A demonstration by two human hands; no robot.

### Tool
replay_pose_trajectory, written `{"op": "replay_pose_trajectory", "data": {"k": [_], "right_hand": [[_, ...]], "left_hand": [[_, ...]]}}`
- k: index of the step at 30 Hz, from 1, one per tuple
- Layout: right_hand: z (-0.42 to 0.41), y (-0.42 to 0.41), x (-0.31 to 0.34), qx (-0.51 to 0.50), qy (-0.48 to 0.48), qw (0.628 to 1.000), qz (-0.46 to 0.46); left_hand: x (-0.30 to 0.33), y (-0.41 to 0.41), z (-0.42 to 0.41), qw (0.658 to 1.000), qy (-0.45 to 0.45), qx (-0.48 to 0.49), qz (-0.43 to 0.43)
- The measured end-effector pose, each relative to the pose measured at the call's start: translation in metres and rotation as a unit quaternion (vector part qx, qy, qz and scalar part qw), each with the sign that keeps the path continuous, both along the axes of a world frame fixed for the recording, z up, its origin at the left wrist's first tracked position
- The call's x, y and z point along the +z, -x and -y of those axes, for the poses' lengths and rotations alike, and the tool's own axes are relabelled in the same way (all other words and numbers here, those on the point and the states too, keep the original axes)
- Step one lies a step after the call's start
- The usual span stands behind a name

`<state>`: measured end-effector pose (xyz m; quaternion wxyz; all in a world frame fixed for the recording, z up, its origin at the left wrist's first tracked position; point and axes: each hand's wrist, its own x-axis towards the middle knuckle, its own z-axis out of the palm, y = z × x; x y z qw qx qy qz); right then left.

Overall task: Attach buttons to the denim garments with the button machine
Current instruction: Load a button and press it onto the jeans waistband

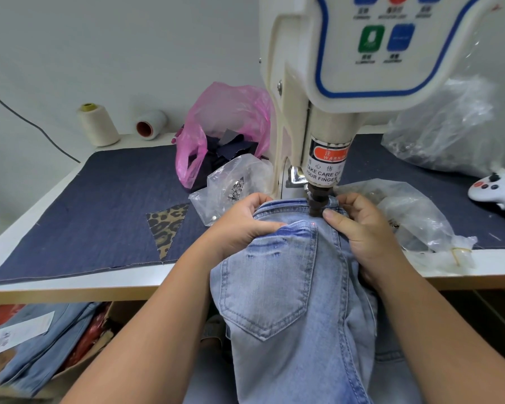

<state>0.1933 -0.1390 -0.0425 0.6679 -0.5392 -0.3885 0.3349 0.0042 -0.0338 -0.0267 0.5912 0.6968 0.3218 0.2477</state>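
Denim, pale and washed soft, is what both hands are working: the jeans (277, 275) lie with their waistband under the button machine (327, 118), right beneath its punch (317, 204). The left hand (245, 223) grips a bunched fold by the back pocket; the right hand (359, 225) pinches the waistband just beside the punch. Cloth this limp looks heavy enough to drag off the table (70, 287), so I'd hold it taut near the waistband, fingers wide of the punch.
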Motion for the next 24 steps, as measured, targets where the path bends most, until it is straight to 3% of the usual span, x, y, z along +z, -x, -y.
{"op": "replay_pose_trajectory", "data": {"k": [24], "right_hand": [[-0.0002,-0.0013,0.0001,0.006,0.017,1.0,-0.006]], "left_hand": [[-0.0007,-0.0003,-0.0009,1.0,-0.006,0.0,-0.006]]}}
